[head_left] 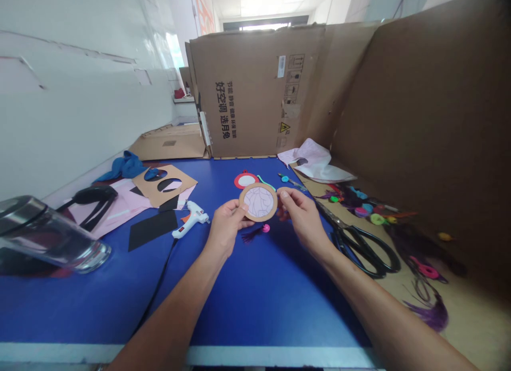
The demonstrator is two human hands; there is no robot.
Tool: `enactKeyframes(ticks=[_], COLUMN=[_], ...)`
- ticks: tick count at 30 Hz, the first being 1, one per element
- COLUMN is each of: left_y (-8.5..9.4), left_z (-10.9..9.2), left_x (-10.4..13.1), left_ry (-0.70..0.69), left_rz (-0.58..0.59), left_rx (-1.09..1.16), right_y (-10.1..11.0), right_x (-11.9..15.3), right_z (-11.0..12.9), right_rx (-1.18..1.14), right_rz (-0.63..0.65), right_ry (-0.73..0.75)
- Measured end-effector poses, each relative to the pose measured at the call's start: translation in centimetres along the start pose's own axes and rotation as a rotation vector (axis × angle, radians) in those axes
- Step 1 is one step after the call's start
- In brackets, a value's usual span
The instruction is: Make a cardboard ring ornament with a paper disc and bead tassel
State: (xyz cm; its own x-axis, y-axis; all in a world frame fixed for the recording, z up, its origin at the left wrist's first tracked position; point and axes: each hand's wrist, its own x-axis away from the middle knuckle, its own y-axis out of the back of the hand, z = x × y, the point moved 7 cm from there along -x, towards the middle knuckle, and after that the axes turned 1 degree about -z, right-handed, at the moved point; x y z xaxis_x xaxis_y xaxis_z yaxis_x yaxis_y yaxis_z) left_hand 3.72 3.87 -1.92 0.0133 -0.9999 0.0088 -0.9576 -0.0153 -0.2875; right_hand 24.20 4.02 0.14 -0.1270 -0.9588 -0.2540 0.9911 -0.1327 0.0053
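Note:
A round cardboard disc (241, 214) with a pale, crease-patterned fabric centre is held over the blue table. My left hand (224, 226) pinches its left edge, thumb on top and fingers underneath. Close by the disc's right edge is my right hand (300, 214), thumb and fingers pressed together; what lies between them is hard to make out. Beneath the disc lies a pink bead with a dark tassel (265, 229). Just behind it are a red-rimmed round piece (240, 181) with a white centre and a green cord (266, 182).
Left of my hands lie a white glue gun (187, 222), black sheet (152, 230), cardboard with round holes (181, 175) and a glass bottle (67, 243). Rightward are black-handled scissors (361, 246), bright beads and tassels (433, 310), and white cloth (317, 161). Cardboard walls (247, 94) stand behind and right.

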Motion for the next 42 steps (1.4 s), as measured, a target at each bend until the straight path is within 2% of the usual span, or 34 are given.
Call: enactKeyframes(ticks=[3, 10, 16, 27, 34, 42], left_y=[0.1, -0.1, -0.1, 0.0, 0.0, 0.3], left_z=[0.0, 0.1, 0.1, 0.2, 0.4, 0.5], left_x=[-0.1, -0.1, -0.1, -0.2, -0.2, -0.3], left_ry=[-0.01, -0.019, -0.014, -0.017, -0.004, 0.002], left_rz=[-0.005, 0.014, 0.008, 0.009, -0.006, -0.017], left_rx=[-0.004, -0.008, -0.004, -0.015, 0.008, 0.017], right_y=[-0.6, -1.5, -1.5, -1.6, -0.2, 0.5], right_x=[0.1, 0.2, 0.2, 0.1, -0.2, -0.4], right_z=[0.1, -0.2, -0.5, -0.6, -1.0, -1.4], right_rx=[-0.022, -0.087, -0.148, -0.125, -0.077, -0.11], right_rz=[0.068, 0.124, 0.121, 0.127, -0.012, -0.067], right_ry=[-0.019, -0.049, -0.06, -0.056, -0.019, -0.033])
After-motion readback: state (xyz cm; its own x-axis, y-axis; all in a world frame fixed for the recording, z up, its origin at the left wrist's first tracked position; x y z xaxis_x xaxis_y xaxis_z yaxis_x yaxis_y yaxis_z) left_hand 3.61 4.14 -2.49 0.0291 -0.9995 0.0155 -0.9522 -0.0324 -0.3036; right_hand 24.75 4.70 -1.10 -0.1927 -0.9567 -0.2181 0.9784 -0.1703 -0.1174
